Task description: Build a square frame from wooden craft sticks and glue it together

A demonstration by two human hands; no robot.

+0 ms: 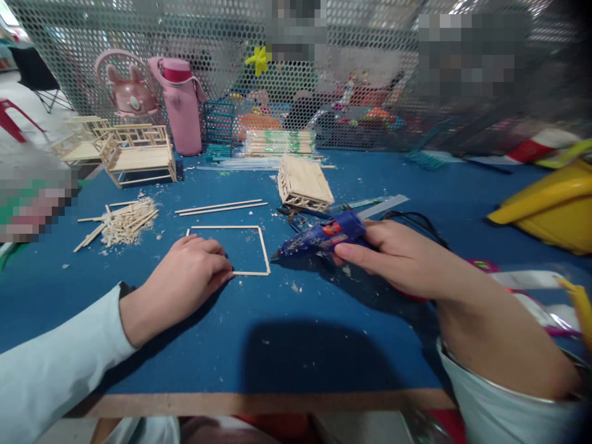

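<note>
On the blue tabletop lies a flat rectangular frame of thin wooden sticks (264,250). My left hand (192,264) covers its left part, fingers curled and fingertips pressing the near stick; the lower left corner is hidden beneath it. In my right hand (393,256) is a blue hot glue gun (319,237), fingers wrapped round the handle. The gun's nozzle points left, close to the frame's right side near the lower right corner. Behind the frame lie two loose wooden sticks (222,208).
A pile of short sticks (127,222) lies left. Small stick-built benches (139,157) stand behind it, and a stick-built piece (305,182) sits at centre back. A pink bottle (182,114) and packed sticks (280,143) stand by the perforated metal screen (222,61). Yellow object (550,206) at right.
</note>
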